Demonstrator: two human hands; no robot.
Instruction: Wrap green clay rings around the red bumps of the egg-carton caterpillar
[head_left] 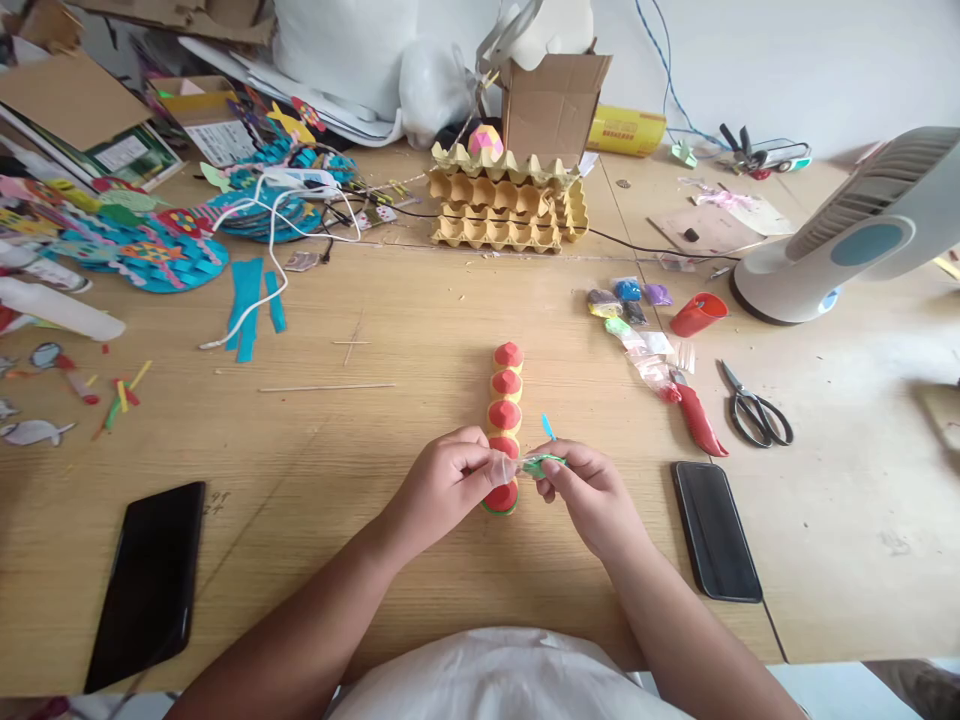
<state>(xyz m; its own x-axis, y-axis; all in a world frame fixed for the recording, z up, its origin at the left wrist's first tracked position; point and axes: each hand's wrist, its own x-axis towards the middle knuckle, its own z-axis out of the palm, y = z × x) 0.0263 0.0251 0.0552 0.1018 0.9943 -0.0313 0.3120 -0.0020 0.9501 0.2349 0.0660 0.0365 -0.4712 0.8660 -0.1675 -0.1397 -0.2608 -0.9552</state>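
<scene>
Between my two hands is a small clear bag of green modelling clay (541, 463). My left hand (454, 478) pinches the clear end of the bag. Thumb and fingers of my right hand (592, 487) close on the green part. Beneath them, a strip of egg carton cups (505, 413) stretches away from me, its domes red with yellow between; a green edge shows around the nearest dome. My left hand partly hides this strip. A narrow blue piece (548, 427) shows just beyond my right fingers.
Right of centre lie several clay packets (628, 290), a red cup (698, 314), a red-handled knife (700, 418), scissors (756, 408) and a phone (717, 530). A black tablet (146, 580) lies left. Egg cartons (499, 205) and a fan (847, 235) stand farther back.
</scene>
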